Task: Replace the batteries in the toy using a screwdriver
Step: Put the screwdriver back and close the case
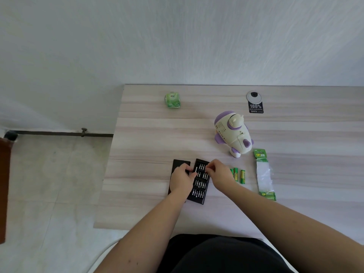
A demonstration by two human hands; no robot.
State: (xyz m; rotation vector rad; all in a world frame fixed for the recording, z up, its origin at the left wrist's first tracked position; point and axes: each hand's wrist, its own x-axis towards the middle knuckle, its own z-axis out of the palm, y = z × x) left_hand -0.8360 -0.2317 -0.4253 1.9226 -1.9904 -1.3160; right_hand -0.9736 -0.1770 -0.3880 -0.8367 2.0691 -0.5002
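both forearms are bare to the frame edge, no sleeves showing. left hand (pixel 182 179) and right hand (pixel 218 174) carry no visible rings or watch. a dark, probably black, garment (pixel 220 255) covers the lap or torso.

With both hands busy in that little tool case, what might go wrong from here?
1. The bit tray holds many tiny bits; the left hand and right hand pinching at its top row could tip some out.
2. The loose batteries lie right beside the right wrist and might get knocked and roll.
3. The toy looks tilted, so it may topple if bumped.
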